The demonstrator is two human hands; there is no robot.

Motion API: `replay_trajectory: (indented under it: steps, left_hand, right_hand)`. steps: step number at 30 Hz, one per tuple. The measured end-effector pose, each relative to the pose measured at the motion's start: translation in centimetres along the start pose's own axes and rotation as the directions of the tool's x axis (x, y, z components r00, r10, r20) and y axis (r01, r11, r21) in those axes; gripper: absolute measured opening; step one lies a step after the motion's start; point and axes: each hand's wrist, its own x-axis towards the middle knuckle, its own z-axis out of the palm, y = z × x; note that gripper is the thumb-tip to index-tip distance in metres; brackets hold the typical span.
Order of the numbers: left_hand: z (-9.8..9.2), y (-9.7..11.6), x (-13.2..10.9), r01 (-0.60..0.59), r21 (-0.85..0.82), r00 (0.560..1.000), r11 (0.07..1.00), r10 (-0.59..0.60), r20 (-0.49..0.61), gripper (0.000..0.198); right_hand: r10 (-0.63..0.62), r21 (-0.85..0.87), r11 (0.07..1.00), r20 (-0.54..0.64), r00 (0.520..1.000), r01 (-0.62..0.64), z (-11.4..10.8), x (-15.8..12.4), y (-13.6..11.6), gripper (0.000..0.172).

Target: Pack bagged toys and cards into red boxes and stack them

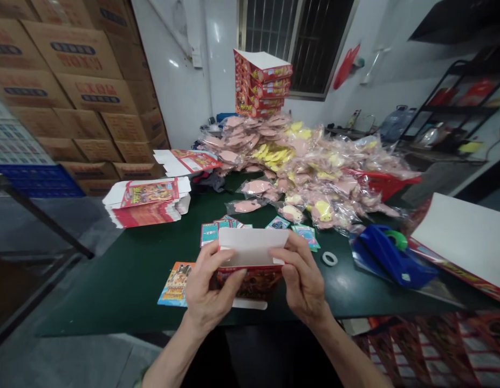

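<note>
A red printed cardboard box (252,284) is held between my two hands near the table's front edge, its white inner flap (253,242) standing up. My left hand (211,285) grips the left side, thumb across the printed front. My right hand (302,275) closes on the right side, fingers at the small side flap. Behind the box lie teal and red cards (210,235) and more cards (306,236) to the right. An orange and blue printed sheet (175,285) is partly covered by my left hand. The box's inside is hidden.
A heap of bagged pink and yellow plush pieces (274,156) fills the back. Flattened boxes (148,202) lie left, a blue tape dispenser (391,258) and open carton (468,237) right. A tape roll (329,258) lies near my right hand. Boxes (264,83) are stacked behind.
</note>
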Motion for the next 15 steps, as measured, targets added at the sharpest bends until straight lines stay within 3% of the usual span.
replay_trajectory:
  steps: [1,3,6,8,10,13,15]
  left_hand:
    - [0.2,0.4,0.3,0.021,-0.026,1.000,0.999,-0.022,-0.017,0.014]
    - [0.7,1.1,0.7,0.156,-0.071,0.987,0.985,-0.159,-0.036,0.023]
    - [1.5,1.7,0.8,0.376,-0.266,0.915,0.887,-0.401,-0.042,0.016]
    - [1.8,1.9,0.9,0.479,-0.459,0.858,0.748,-0.509,0.065,0.026]
    - [2.0,1.9,1.1,0.550,-0.544,0.817,0.634,-0.544,0.192,0.032]
    - [2.2,1.6,1.3,0.518,-0.524,0.846,0.676,-0.494,0.199,0.006]
    - [2.3,1.5,1.2,0.449,-0.504,0.884,0.737,-0.450,0.130,0.014]
  right_hand:
    - [0.044,0.012,0.999,-0.014,0.999,-0.044,0.0,0.1,-0.1,0.025]
    - [0.141,0.083,0.987,-0.029,0.990,-0.139,0.0,0.2,-0.3,0.023]
    - [0.306,0.302,0.908,-0.001,0.952,-0.291,-0.4,0.4,0.1,0.022]
    - [0.370,0.403,0.833,0.102,0.923,-0.379,-0.9,0.3,0.7,0.036]
    - [0.363,0.395,0.819,0.206,0.909,-0.417,-1.4,0.2,1.2,0.035]
    - [0.285,0.300,0.900,0.143,0.948,-0.316,-2.0,0.1,1.4,0.016]
    - [0.224,0.248,0.939,0.078,0.971,-0.236,-2.4,0.1,1.1,0.016]
